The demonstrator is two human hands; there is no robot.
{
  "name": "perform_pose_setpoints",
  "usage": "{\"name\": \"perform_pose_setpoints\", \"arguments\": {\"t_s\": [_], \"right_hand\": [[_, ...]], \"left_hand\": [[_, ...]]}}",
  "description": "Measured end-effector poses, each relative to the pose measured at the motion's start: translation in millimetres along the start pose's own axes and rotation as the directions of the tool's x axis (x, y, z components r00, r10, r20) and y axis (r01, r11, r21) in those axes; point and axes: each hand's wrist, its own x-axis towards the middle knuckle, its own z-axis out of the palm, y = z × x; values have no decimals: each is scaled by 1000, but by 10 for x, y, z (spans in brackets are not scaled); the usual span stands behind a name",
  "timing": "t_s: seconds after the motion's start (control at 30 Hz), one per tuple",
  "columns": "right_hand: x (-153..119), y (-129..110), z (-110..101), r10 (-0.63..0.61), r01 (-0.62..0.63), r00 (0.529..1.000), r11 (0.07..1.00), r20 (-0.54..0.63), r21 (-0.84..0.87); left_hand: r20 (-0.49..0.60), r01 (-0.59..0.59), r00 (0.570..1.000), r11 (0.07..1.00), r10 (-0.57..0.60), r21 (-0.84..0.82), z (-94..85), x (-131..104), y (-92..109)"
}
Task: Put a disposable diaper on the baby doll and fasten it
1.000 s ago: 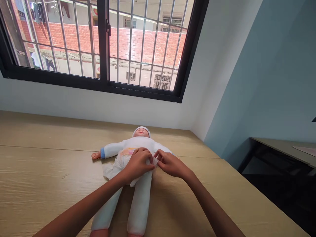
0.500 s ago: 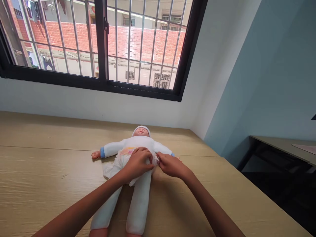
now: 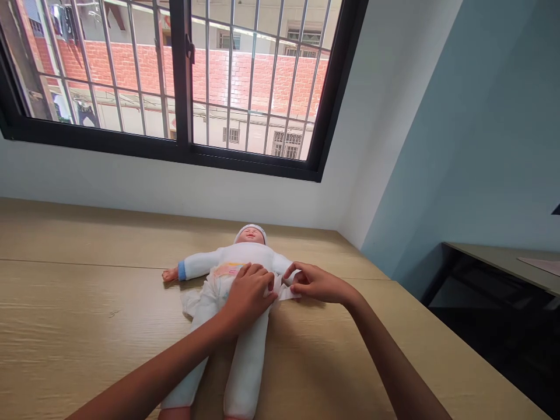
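A baby doll [image 3: 247,364] in white clothes with blue cuffs lies on its back, its head away from me. Around its hips is a white diaper [image 3: 210,289] with a coloured print along the front waistband. My left hand [image 3: 251,291] lies over the diaper's front, fingers curled and thumb at its right edge, gripping the material there. Beside the doll's right-hand side in view, my right hand [image 3: 317,283] has thumb and index finger apart. Its fingertips are close to a diaper side flap [image 3: 287,293], which spreads outward; whether they touch it is unclear.
The doll lies on a wooden table [image 3: 96,344] that meets a white wall below a black-framed window [image 3: 184,149] with bars outside. At right, past the table's slanting edge, stands a dark desk [image 3: 494,259] with a pinkish sheet [image 3: 540,265] on it.
My right hand has moved slightly right, and its pinch on the diaper flap has loosened, fingers now apart. The flap now spreads further outward. My left hand stays on the diaper's front.
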Motion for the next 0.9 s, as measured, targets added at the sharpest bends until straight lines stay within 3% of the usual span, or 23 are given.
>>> {"name": "perform_pose_setpoints", "arguments": {"t_s": [0.13, 0.33, 0.67, 0.9], "right_hand": [[-24, 32, -68, -19, 17, 997, 999, 71, 32], [5, 114, -99, -105, 96, 986, 993, 127, 73], [-15, 111, -100, -118, 117, 987, 993, 110, 16], [-7, 63, -76, -195, 181, 974, 976, 117, 119]], "left_hand": [[-44, -46, 998, 999, 46, -3, 26, -4, -8], [-98, -212, 974, 975, 205, -66, 74, -19, -29], [83, -185, 979, 983, 184, 0, 78, -18, -37], [20, -182, 983, 979, 184, -92, 81, -23, -66]]}}
